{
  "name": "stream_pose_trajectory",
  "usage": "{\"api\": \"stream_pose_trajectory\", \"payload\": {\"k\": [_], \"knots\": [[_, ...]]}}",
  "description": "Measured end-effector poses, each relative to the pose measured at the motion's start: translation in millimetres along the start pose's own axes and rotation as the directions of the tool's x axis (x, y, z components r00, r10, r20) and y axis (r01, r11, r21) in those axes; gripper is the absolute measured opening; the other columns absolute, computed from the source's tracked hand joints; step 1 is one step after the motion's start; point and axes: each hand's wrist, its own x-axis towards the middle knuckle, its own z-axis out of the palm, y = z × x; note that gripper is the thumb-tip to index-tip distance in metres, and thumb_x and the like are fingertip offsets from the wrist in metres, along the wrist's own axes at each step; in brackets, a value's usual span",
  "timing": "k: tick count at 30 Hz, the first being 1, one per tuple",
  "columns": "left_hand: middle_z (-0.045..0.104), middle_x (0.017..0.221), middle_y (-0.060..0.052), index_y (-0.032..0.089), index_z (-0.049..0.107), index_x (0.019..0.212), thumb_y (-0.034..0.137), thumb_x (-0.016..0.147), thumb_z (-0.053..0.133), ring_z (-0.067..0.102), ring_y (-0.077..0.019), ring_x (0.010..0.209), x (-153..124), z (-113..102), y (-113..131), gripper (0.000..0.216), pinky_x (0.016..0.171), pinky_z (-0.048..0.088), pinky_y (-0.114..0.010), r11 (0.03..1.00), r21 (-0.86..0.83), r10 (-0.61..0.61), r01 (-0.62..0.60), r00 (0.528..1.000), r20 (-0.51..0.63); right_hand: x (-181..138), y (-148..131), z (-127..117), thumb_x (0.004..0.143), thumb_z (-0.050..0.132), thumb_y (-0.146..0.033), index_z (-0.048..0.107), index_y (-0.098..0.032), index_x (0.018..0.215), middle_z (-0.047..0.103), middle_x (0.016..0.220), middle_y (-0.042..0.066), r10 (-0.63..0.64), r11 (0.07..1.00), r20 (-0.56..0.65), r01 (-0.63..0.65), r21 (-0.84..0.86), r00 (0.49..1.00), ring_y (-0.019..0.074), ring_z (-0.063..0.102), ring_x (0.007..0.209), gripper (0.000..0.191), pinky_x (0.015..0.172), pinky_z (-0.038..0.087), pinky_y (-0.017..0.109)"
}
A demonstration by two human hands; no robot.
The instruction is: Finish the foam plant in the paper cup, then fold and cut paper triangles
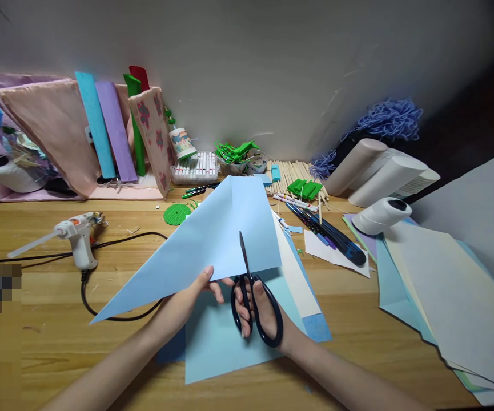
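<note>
My left hand [195, 294] pinches the near edge of a folded light blue paper sheet [204, 240], holding it up off the table. My right hand [264, 311] has its fingers through the handles of black scissors [250, 297]. The blade points up and away, lying across the sheet near its lower edge. More blue and cream sheets [229, 342] lie flat under both hands on the wooden table [49, 342].
A white glue gun [75, 234] with a black cord lies at the left. Rolled papers [105, 131], a marker box [197, 165], wooden sticks [298, 171] and pens sit at the back. A paper stack [444, 297] and a white roll [379, 216] are at the right.
</note>
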Motion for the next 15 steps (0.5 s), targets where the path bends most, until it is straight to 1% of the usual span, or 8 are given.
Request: {"api": "stream_pose_trajectory", "payload": {"k": [4, 8, 11, 15], "knots": [[0.067, 0.091, -0.003, 0.020, 0.058, 0.055, 0.054, 0.084, 0.034, 0.054, -0.0211, 0.100, 1.1, 0.3, -1.2, 0.051, 0.097, 0.032, -0.029, 1.000, 0.012, -0.013, 0.013, 1.000, -0.011, -0.6, -3.7, 0.9, 0.065, 0.026, -0.082, 0.046, -0.015, 0.079, 0.042, 0.051, -0.005, 0.043, 0.999, 0.002, -0.043, 0.017, 0.999, 0.0072, 0.044, 0.036, 0.072, 0.041, 0.039, 0.022], [0.067, 0.095, -0.003, 0.020, 0.059, 0.055, 0.054, 0.083, 0.034, 0.053, -0.0214, 0.100, 1.3, 0.3, -2.0, 0.051, 0.098, 0.032, -0.029, 1.000, 0.022, -0.008, 0.008, 1.000, -0.013, -0.4, -6.0, 1.5, 0.063, 0.025, -0.084, 0.048, -0.013, 0.084, 0.042, 0.050, -0.005, 0.063, 0.998, 0.002, -0.063, 0.024, 0.998, 0.0081, 0.044, 0.036, 0.077, 0.041, 0.038, 0.023], [0.067, 0.098, -0.003, 0.020, 0.059, 0.055, 0.053, 0.084, 0.034, 0.053, -0.0212, 0.101, 0.8, -0.1, -2.6, 0.051, 0.098, 0.031, -0.029, 1.000, 0.015, 0.011, -0.011, 1.000, -0.012, -0.4, -6.9, 2.3, 0.063, 0.025, -0.084, 0.049, -0.013, 0.084, 0.042, 0.049, -0.005, 0.062, 0.998, -0.018, -0.062, 0.004, 0.998, 0.0085, 0.045, 0.036, 0.079, 0.041, 0.038, 0.023], [0.066, 0.100, -0.001, 0.020, 0.060, 0.055, 0.051, 0.086, 0.033, 0.052, -0.0211, 0.102, -0.2, 0.1, -2.8, 0.051, 0.098, 0.031, -0.030, 0.999, 0.030, 0.014, -0.014, 1.000, -0.014, 0.4, -5.2, 1.6, 0.063, 0.024, -0.084, 0.048, -0.013, 0.084, 0.041, 0.049, -0.006, 0.046, 0.999, -0.014, -0.046, 0.010, 0.999, 0.0086, 0.045, 0.034, 0.077, 0.040, 0.039, 0.023]]}}
